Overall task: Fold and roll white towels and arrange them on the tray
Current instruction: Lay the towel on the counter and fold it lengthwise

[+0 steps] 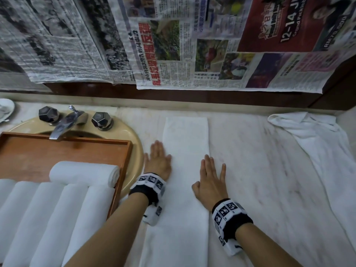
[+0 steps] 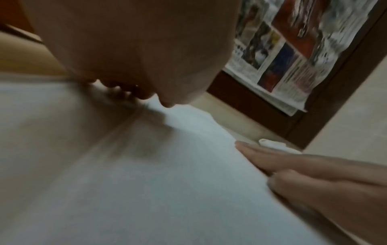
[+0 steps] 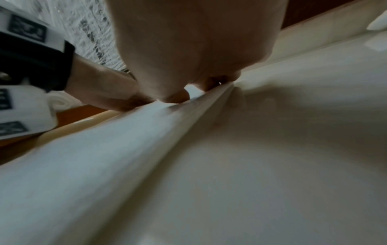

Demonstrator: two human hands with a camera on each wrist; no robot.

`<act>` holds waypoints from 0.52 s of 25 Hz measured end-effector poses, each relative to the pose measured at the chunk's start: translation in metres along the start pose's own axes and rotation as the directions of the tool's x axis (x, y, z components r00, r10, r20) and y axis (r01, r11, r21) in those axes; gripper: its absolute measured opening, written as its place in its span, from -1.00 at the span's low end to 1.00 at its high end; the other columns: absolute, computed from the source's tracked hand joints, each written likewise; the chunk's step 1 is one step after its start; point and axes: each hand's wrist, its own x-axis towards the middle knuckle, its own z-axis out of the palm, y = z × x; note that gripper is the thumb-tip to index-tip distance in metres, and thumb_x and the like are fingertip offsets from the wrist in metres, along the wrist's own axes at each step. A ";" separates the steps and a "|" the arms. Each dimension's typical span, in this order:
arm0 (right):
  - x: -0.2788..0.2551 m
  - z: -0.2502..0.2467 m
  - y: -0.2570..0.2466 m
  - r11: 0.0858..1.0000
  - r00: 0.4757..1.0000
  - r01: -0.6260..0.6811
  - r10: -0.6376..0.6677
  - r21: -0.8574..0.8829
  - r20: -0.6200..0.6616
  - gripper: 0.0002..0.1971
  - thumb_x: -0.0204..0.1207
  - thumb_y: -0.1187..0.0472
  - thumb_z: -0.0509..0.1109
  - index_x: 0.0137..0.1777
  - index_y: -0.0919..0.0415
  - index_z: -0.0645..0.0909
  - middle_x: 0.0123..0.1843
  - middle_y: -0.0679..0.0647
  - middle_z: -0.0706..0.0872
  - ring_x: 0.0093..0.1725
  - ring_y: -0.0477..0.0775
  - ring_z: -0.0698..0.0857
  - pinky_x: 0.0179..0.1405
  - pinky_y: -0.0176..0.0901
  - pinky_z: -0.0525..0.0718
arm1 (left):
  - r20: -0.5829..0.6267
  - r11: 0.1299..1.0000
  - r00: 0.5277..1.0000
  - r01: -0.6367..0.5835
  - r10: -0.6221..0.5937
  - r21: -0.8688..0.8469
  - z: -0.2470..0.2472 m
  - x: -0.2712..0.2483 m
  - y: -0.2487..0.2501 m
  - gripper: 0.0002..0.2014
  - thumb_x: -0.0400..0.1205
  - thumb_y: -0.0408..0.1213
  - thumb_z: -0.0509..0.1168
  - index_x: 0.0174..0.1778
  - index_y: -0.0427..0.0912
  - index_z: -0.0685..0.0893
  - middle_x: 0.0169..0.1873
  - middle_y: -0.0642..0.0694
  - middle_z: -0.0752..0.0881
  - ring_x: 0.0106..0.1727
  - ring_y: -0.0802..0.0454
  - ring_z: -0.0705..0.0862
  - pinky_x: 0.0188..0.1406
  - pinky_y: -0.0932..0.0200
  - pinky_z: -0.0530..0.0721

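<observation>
A white towel (image 1: 185, 143), folded into a long narrow strip, lies flat on the marble counter (image 1: 260, 170) and runs away from me. My left hand (image 1: 159, 160) lies flat with straight fingers on the strip's left edge. My right hand (image 1: 210, 176) lies flat on its right edge. In the left wrist view the towel (image 2: 146, 182) spreads under the palm, with the right hand's fingers (image 2: 282, 159) on it. In the right wrist view the towel's edge (image 3: 104, 157) runs beneath the fingers. The wooden tray (image 1: 77, 151) at the left holds several rolled white towels (image 1: 84, 173).
The tray rests over a beige sink (image 1: 134, 143) with a chrome tap (image 1: 65, 122) and two dark knobs. A crumpled white towel (image 1: 308, 135) lies at the counter's right. Newspaper sheets (image 1: 173, 45) cover the wall behind. A white dish (image 1: 5, 110) sits far left.
</observation>
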 end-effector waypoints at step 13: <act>0.078 -0.044 0.041 1.000 0.974 -0.022 0.021 0.002 0.227 -0.23 0.68 -0.27 -0.17 0.69 0.17 -0.34 0.69 0.00 -0.46 0.66 0.03 -0.43 0.42 0.58 -0.50 | 0.205 0.891 0.933 -0.346 0.295 0.295 0.001 0.025 0.012 -0.40 0.80 -0.02 -0.19 0.69 -0.02 -0.33 0.65 0.11 -0.39 0.68 0.14 -0.32 0.63 -0.14 -0.30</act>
